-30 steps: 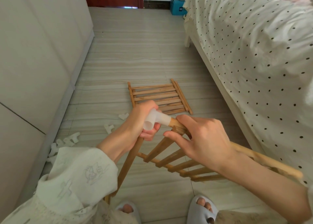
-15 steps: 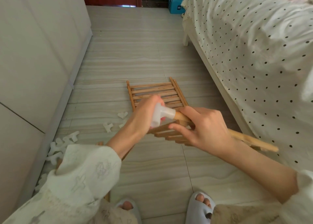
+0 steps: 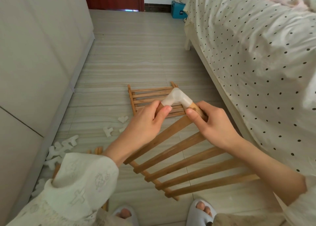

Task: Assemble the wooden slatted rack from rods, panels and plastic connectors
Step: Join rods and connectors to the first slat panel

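Two hands' fingers clamped on rods entering translucent elbow connector (image 3: 177, 98), slatted panel (image 3: 186, 164) below.

A slatted panel (image 3: 184, 159) is held above the floor (image 3: 130, 54) in front of the person, its slats running from lower left to upper right. At its far corner sits an elbow connector (image 3: 177, 98), with the left hand (image 3: 145, 123) on the rod at its left and the right hand (image 3: 213, 123) on the rod at its right. Behind the connector, a second slatted panel (image 3: 147, 95) lies flat on the floor. Left of it lie loose connectors (image 3: 107, 131), more of them along the wall (image 3: 34, 54) at the left, with rods (image 3: 99, 149) near them. The bed (image 3: 256, 54) stands along the right, a box (image 3: 177, 12) at its far end. Two slippers (image 3: 201, 212) are below the held panel
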`<state>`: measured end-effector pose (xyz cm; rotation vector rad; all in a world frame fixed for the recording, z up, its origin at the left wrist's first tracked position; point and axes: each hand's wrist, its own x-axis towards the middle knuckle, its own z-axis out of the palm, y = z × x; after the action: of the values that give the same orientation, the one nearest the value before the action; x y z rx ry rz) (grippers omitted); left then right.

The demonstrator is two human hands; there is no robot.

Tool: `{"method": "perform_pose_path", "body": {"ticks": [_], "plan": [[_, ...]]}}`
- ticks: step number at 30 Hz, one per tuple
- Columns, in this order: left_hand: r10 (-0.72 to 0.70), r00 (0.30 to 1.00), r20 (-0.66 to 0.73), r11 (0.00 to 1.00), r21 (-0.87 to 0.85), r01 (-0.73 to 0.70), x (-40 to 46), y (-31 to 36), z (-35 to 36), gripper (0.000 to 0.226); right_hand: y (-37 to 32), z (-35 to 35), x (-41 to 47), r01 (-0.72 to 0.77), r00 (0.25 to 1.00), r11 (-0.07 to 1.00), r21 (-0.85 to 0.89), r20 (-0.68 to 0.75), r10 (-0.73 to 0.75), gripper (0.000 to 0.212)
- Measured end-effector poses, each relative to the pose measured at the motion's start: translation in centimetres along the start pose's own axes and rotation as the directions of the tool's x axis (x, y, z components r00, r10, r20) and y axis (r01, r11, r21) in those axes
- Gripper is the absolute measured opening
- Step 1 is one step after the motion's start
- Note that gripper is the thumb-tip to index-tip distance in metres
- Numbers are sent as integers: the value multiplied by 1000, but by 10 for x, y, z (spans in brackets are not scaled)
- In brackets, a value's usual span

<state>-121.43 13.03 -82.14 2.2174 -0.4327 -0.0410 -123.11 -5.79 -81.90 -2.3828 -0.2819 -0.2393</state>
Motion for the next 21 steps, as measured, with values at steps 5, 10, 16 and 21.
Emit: {"method": "perform_pose_path", "body": {"ticks": [5,10,16,21], "plan": [[130,991,-30,991,5,-130,7,2,1,23,6,-4,-1,68,995,998,4,-73,-67,27],[139,990,19,986,-101,-136,9,7,0,47,11,-9,-6,138,982,990,-22,-123,-140,18],[25,948,318,916,-387,105,10,8,-11,38,13,-12,-5,176,977,983,-55,-110,-181,28],[-50,931,361,947,-279,159,11,6,-17,49,9,-6,-1,182,983,983,-5,-21,-182,26]]}}
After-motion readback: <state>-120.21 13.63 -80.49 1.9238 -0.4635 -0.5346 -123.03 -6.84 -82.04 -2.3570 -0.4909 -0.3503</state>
